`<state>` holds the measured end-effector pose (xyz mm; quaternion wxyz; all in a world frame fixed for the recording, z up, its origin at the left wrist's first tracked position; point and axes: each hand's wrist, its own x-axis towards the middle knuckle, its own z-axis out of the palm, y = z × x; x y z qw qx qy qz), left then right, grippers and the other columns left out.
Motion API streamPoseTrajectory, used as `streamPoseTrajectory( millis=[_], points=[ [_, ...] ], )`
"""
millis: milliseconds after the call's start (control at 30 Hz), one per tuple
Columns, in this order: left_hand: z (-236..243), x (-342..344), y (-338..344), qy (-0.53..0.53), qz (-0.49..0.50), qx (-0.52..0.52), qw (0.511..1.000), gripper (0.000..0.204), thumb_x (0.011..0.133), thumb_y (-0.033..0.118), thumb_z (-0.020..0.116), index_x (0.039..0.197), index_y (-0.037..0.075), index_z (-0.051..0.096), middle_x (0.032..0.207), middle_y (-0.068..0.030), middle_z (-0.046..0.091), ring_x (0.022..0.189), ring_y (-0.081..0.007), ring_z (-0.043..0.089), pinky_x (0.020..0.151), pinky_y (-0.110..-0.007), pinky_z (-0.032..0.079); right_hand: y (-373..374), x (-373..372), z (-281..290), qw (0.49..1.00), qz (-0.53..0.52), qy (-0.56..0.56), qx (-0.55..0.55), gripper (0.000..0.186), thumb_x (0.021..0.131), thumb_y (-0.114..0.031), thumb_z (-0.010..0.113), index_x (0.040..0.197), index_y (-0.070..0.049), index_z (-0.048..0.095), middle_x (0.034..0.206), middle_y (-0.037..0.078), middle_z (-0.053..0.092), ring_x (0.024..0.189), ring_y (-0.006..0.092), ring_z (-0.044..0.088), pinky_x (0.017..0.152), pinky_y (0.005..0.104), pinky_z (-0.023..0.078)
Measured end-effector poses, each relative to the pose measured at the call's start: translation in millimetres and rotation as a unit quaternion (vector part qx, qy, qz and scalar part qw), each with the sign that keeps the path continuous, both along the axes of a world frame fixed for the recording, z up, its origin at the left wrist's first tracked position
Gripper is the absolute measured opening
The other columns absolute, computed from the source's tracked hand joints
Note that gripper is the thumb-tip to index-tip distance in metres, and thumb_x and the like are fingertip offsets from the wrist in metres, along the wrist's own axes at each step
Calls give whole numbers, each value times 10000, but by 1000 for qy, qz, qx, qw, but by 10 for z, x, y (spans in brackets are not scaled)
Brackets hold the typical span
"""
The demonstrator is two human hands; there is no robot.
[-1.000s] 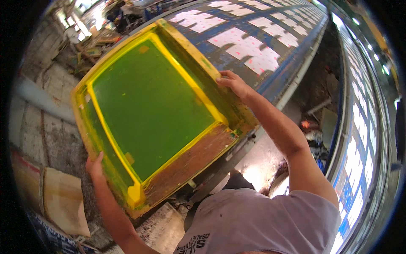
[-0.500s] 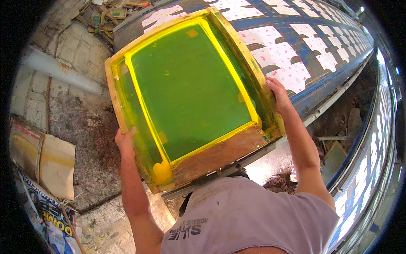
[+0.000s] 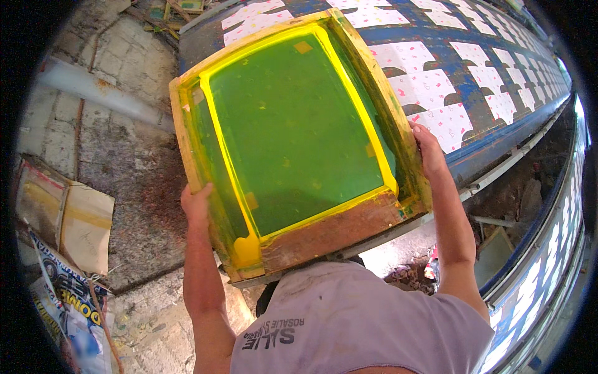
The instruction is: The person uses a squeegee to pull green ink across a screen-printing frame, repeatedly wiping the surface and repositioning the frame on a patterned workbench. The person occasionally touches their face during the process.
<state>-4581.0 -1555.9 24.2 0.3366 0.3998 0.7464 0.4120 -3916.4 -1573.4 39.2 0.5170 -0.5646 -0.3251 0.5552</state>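
Observation:
A wooden screen-printing frame (image 3: 178, 128) is held tilted in front of my body. Its green mesh (image 3: 293, 137) is bordered by bright yellow ink (image 3: 355, 93), with a thicker blob at the near left corner. Along the near side, inside the frame, lies a brown wooden strip (image 3: 327, 240); I cannot tell if it is loose. My left hand (image 3: 197, 202) grips the left rail, thumb over the top. On the opposite rail, my right hand (image 3: 428, 148) is closed round the outer edge, its fingers partly hidden beneath.
Beyond the frame, a long blue printing table (image 3: 461, 62) carries rows of white cut pieces (image 3: 423, 87) with small red prints. A metal rail (image 3: 492, 177) runs along its edge. More pieces lie on another table (image 3: 548, 249) at far right. Boards (image 3: 87, 227) lean at left, near a printed sheet (image 3: 71, 311).
The whole view has shifted, so the frame, table and floor appear slightly further right. Both hands keep their hold on the frame's sides.

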Motion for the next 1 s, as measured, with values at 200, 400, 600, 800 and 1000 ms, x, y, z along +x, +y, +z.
streamPoseTrajectory(
  millis=[200, 400, 600, 800, 1000],
  points=[
    [-110, -28, 29, 61, 6, -20, 998, 343, 936, 130, 900, 1218, -26, 782, 1189, -85, 702, 1033, -248, 725, 916, -419, 575, -41, 110, 29, 1000, 2, 24, 2, 655, 1126, -411, 624, 1617, 21, 589, 1504, 166, 702, 1340, 252, 652, 1204, 424, 458],
    [-165, 18, 92, 73, 1, -53, 996, 371, 900, 143, 915, 1195, -42, 787, 1236, -117, 665, 1061, -285, 719, 935, -450, 577, -311, -153, 849, 968, -18, -112, 226, 724, 1072, -416, 738, 1591, 67, 586, 1076, 94, 777, 1026, 198, 727, 984, 390, 556],
    [-270, -1, 87, 93, -23, -32, 995, 340, 907, 129, 893, 1190, -34, 799, 1185, -129, 766, 1005, -254, 754, 885, -427, 595, -924, -1482, 1690, 791, 225, 367, 435, 973, 985, -709, 772, 1485, 112, 622, 692, 9, 646, 645, 200, 671, 684, 413, 531],
    [-230, 51, 66, 171, -7, 11, 985, 385, 961, 166, 863, 1285, -26, 782, 1128, -117, 826, 999, -238, 778, 881, -410, 602, -728, -2065, 2241, 492, 550, 460, 494, 418, 1092, -413, 769, 1171, -2, 761, 904, 63, 680, 690, 256, 646, 654, 433, 527],
    [-202, 101, 32, 174, -4, 28, 984, 396, 983, 175, 853, 1322, -14, 771, 1176, -126, 827, 1043, -243, 783, 911, -409, 599, -1019, -2326, 2494, 520, 490, 534, 452, 738, 1044, -483, 813, 1347, 183, 721, 671, -75, 573, 499, 107, 549, 500, 310, 400]
  ],
)
